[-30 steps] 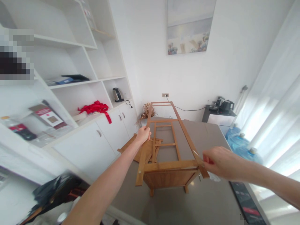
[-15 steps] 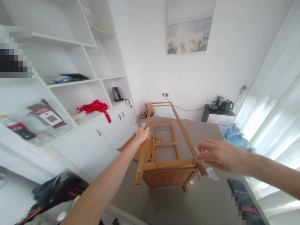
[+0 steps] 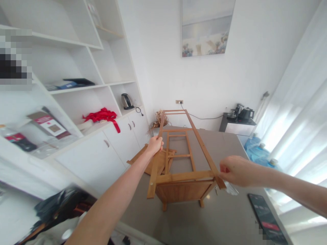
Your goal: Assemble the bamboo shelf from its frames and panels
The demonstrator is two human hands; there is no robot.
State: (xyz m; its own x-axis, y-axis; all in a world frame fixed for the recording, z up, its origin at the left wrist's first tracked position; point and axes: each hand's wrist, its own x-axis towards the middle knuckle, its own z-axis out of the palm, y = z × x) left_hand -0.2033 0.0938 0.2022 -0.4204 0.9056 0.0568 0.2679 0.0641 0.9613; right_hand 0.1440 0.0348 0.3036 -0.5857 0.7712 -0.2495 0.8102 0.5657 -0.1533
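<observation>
A slatted wooden frame [image 3: 187,176], part of a piece of furniture, stands on the grey table with a panel [image 3: 185,192] beneath its near crossbar. My left hand [image 3: 155,145] is closed around its left long rail. By the near end of the right rail, my right hand [image 3: 233,171] has its fingers curled together against the outer side; whatever they pinch is hidden. A small metal piece [image 3: 216,190] shows just below that end. Behind my left hand lie flat wooden panels [image 3: 159,162], and a smaller ladder-like frame [image 3: 180,156] shows through the opening.
A clear plastic bag [image 3: 232,189] and a phone [image 3: 265,212] lie on the grey table [image 3: 224,217] at right. Blue water bottles [image 3: 259,153] stand beyond its right edge. White cabinets [image 3: 94,153] run along the left; a coffee maker [image 3: 238,110] sits at the back right.
My right hand's fingers have curled in tighter at the right rail's end, and the hand has shifted slightly right. My left hand keeps its hold on the left rail.
</observation>
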